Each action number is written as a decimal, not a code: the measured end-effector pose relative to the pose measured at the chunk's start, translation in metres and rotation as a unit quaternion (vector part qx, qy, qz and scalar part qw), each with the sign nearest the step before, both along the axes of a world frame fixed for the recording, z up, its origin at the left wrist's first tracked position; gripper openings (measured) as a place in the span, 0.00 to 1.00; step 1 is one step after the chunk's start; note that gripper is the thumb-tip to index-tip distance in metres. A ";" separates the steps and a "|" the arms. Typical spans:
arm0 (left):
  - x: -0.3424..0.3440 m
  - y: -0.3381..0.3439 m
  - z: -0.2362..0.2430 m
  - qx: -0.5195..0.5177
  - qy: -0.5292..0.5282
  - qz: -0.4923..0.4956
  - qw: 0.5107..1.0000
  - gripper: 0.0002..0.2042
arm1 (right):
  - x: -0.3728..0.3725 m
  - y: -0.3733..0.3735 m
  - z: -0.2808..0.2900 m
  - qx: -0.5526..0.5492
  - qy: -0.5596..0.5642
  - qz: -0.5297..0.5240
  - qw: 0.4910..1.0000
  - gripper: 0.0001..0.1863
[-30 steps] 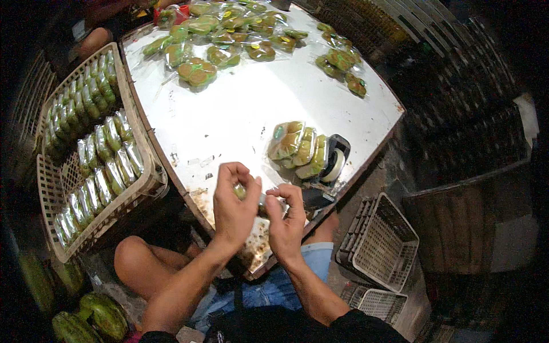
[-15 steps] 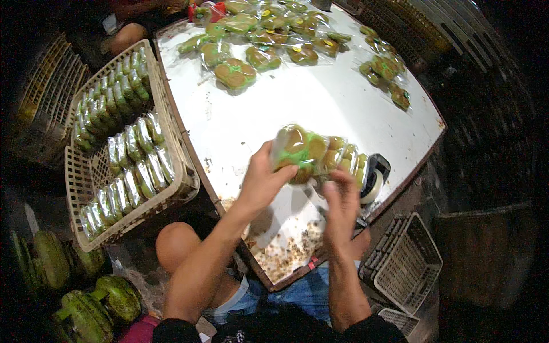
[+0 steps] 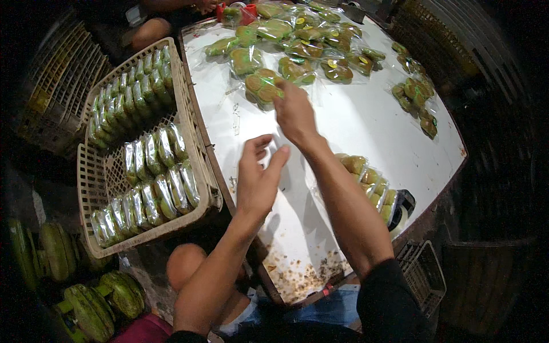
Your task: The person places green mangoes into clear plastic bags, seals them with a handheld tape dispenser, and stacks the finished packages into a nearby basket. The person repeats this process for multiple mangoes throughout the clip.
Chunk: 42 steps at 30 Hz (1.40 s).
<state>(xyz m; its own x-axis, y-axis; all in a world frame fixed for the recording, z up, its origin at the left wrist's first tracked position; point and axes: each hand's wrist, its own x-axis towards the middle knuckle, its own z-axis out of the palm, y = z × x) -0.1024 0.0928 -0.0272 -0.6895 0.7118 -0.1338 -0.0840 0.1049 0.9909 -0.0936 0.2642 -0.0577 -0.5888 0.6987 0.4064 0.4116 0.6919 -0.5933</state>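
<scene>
My right hand [image 3: 296, 114] reaches across the white table, its fingers closed at the edge of a clear plastic pack of round green-brown pieces [image 3: 263, 86]. That pack lies at the near side of many similar bagged packs [image 3: 309, 46]. Nearer to me, my left hand [image 3: 260, 177] hovers over the table with fingers curved and apart, holding nothing. Beyond my right forearm, several packs [image 3: 366, 174] stand in a row on edge, partly hidden by the arm. Against the row sits a black tape dispenser [image 3: 404, 208].
Left of the table [image 3: 229, 126], a beige plastic crate [image 3: 197, 143] holds rows of wrapped green packs. Green gas cylinders [image 3: 94, 308] stand on the floor at lower left. More packs [image 3: 414, 94] lie at far right. An open basket [image 3: 426, 280] is below the right edge.
The pack that was in my left hand is out of both hands, and the left is open. My right hand has moved from the standing row to the lying packs. The view has shifted slightly.
</scene>
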 end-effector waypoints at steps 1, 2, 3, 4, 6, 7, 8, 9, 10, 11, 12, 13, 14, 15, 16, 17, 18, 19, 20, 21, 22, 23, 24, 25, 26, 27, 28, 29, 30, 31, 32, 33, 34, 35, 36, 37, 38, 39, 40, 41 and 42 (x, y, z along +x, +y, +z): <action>-0.007 -0.009 0.004 0.000 0.029 0.024 0.999 0.27 | -0.027 0.013 -0.023 0.039 -0.062 0.001 0.997 0.23; -0.016 -0.015 0.006 0.003 0.047 0.033 0.998 0.27 | -0.046 0.020 -0.047 0.073 -0.072 -0.018 0.995 0.24; -0.022 -0.021 0.009 0.007 0.062 0.045 0.997 0.27 | -0.062 0.025 -0.066 0.148 -0.031 -0.032 0.988 0.25; -0.030 -0.025 0.011 0.006 0.056 0.049 0.997 0.27 | -0.071 0.031 -0.080 0.135 -0.067 -0.062 0.987 0.25; -0.038 -0.032 0.014 0.029 0.053 0.055 0.997 0.26 | -0.082 0.042 -0.082 0.147 -0.107 -0.125 0.975 0.26; -0.043 -0.034 0.014 0.032 0.036 0.057 0.997 0.26 | -0.077 0.040 -0.074 0.122 -0.094 -0.108 0.982 0.24; -0.043 -0.036 0.014 0.050 0.024 0.061 0.997 0.26 | -0.071 0.036 -0.058 0.072 -0.120 -0.095 0.986 0.23; -0.045 -0.038 0.014 0.074 0.017 0.068 0.995 0.25 | -0.063 0.031 -0.037 0.026 -0.139 -0.089 0.986 0.22; -0.047 -0.037 0.014 0.075 0.011 0.071 0.995 0.22 | -0.048 0.011 -0.017 -0.026 -0.074 -0.070 0.994 0.23; -0.048 -0.038 0.013 0.076 -0.017 0.092 0.993 0.22 | -0.029 -0.012 0.001 -0.069 -0.026 -0.027 0.997 0.22; -0.052 -0.037 0.013 0.075 -0.045 0.113 0.990 0.22 | -0.001 -0.042 0.018 -0.141 0.007 0.001 0.990 0.21; -0.053 -0.037 0.012 0.074 -0.074 0.133 0.986 0.22 | 0.027 -0.075 0.030 -0.275 0.086 0.040 0.957 0.22; -0.054 -0.037 0.012 0.063 -0.105 0.125 0.985 0.23 | 0.052 -0.103 0.042 -0.340 0.104 0.048 0.934 0.24; -0.051 -0.037 0.012 0.059 -0.129 0.135 0.981 0.24 | 0.075 -0.129 0.047 -0.393 0.178 0.093 0.897 0.27; -0.048 -0.038 0.013 0.061 -0.093 0.115 0.987 0.23 | 0.096 -0.148 0.052 -0.444 0.205 0.123 0.863 0.28; -0.044 -0.038 0.015 0.041 -0.076 0.104 0.991 0.22 | 0.108 -0.161 0.053 -0.448 0.218 0.139 0.856 0.27; -0.036 -0.040 0.018 0.076 -0.009 0.091 0.993 0.22 | 0.121 -0.169 0.056 -0.453 0.210 0.099 0.861 0.26; -0.025 -0.043 0.021 0.096 0.043 0.089 0.990 0.21 | 0.132 -0.174 0.059 -0.444 0.242 0.101 0.857 0.25; -0.012 -0.045 0.025 0.117 0.094 0.088 0.985 0.21 | 0.139 -0.175 0.061 -0.404 0.282 0.066 0.868 0.23; 0.003 -0.050 0.028 0.148 0.132 0.074 0.977 0.18 | 0.145 -0.175 0.065 -0.355 0.348 0.065 0.865 0.22; 0.011 -0.055 0.032 0.171 0.220 0.043 0.959 0.16 | 0.152 -0.175 0.070 -0.277 0.333 0.055 0.900 0.16; 0.019 -0.059 0.035 0.203 0.313 0.003 0.928 0.14 | 0.158 -0.175 0.075 -0.206 0.283 0.047 0.936 0.13; 0.025 -0.064 0.037 0.216 0.371 -0.006 0.903 0.13 | 0.164 -0.178 0.079 -0.147 0.228 0.027 0.962 0.11; 0.029 -0.071 0.039 0.227 0.428 -0.013 0.875 0.13 | 0.169 -0.181 0.083 -0.081 0.188 0.016 0.979 0.09; 0.033 -0.078 0.040 0.228 0.471 -0.009 0.852 0.13 | 0.176 -0.189 0.086 -0.065 0.204 0.000 0.977 0.06; 0.036 -0.084 0.040 0.269 0.402 -0.021 0.875 0.13 | 0.180 -0.196 0.087 -0.080 0.228 0.002 0.970 0.06; 0.040 -0.090 0.040 0.298 0.315 -0.024 0.901 0.13 | 0.183 -0.203 0.086 -0.071 0.267 0.024 0.961 0.06; 0.046 -0.097 0.040 0.330 0.233 -0.032 0.914 0.13 | 0.187 -0.211 0.085 -0.041 0.333 0.055 0.940 0.07; 0.052 -0.104 0.041 0.309 0.188 -0.014 0.932 0.14 | 0.188 -0.217 0.082 -0.141 0.323 0.041 0.935 0.08; 0.056 -0.107 0.042 0.255 0.142 -0.012 0.956 0.14 | 0.191 -0.222 0.080 -0.178 0.345 0.024 0.921 0.09; 0.059 -0.111 0.043 0.227 0.121 -0.012 0.966 0.14 | 0.192 -0.227 0.078 -0.187 0.380 0.032 0.905 0.09; 0.064 -0.115 0.045 0.193 0.097 -0.011 0.976 0.14 | 0.197 -0.230 0.077 -0.194 0.384 0.067 0.900 0.10; 0.067 -0.116 0.047 0.210 0.084 -0.019 0.974 0.14 | 0.200 -0.232 0.076 -0.150 0.317 0.049 0.935 0.09; 0.071 -0.118 0.050 0.225 0.069 -0.024 0.972 0.14 | 0.204 -0.232 0.077 -0.063 0.235 0.020 0.970 0.07; 0.074 -0.120 0.052 0.236 0.059 -0.029 0.970 0.14 | 0.209 -0.233 0.078 -0.081 0.248 -0.005 0.965 0.06; 0.076 -0.121 0.053 0.245 0.052 -0.013 0.968 0.13 | 0.213 -0.233 0.080 -0.102 0.294 -0.057 0.949 0.06; 0.079 -0.123 0.055 0.239 0.039 -0.016 0.970 0.14 | 0.217 -0.234 0.083 -0.142 0.327 -0.026 0.934 0.05; 0.080 -0.125 0.056 0.227 0.027 -0.026 0.973 0.14 | 0.220 -0.235 0.085 -0.167 0.339 -0.005 0.926 0.06; 0.080 -0.126 0.056 0.225 0.016 -0.025 0.974 0.15 | 0.222 -0.237 0.088 -0.191 0.350 0.014 0.917 0.07; 0.079 -0.126 0.056 0.216 0.010 -0.035 0.976 0.15 | 0.223 -0.238 0.090 -0.205 0.354 0.047 0.912 0.09; 0.079 -0.126 0.055 0.209 0.038 -0.034 0.977 0.15 | 0.224 -0.240 0.093 -0.166 0.345 0.039 0.923 0.07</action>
<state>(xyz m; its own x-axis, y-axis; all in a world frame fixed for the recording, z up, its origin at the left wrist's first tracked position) -0.0232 -0.0329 0.0276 -0.6353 0.7379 0.2281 -0.0165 -0.3082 0.9512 0.1302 0.0239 0.0349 -0.3227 0.8185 0.4754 -0.1872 0.4371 -0.8797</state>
